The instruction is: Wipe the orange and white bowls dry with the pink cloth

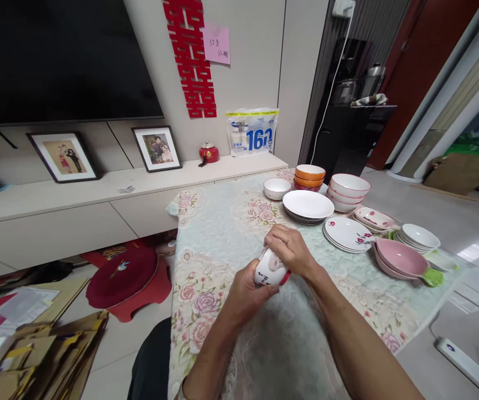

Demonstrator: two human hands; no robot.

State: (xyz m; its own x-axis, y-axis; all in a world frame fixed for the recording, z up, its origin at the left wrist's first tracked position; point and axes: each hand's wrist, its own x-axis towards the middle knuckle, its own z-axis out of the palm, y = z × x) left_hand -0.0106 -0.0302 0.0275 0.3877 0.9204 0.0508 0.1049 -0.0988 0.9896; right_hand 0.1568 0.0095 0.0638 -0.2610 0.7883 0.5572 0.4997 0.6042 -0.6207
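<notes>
Between my two hands, above the near part of the table, is a small white bowl (pixel 269 271) with a red rim and dark printed marks. It is tilted on its side. My left hand (pixel 251 289) grips it from the left, with the thumb along its lower side. Over its top and far side curl the fingers of my right hand (pixel 288 248), and they hide part of it. Beyond my hands stand a single white bowl (pixel 276 190), a stack of white plates (pixel 308 204) and a stack of flower-patterned plates (pixel 348 233).
Farther right are orange bowls (pixel 309 173), white bowls with red rims (pixel 349 186), small white dishes (pixel 420 235) and pink leaf-shaped dishes (pixel 401 257). A flowered cloth (pixel 214 239) covers the table. On the left is a red stool (pixel 122 278); behind runs a low cabinet (pixel 156 180).
</notes>
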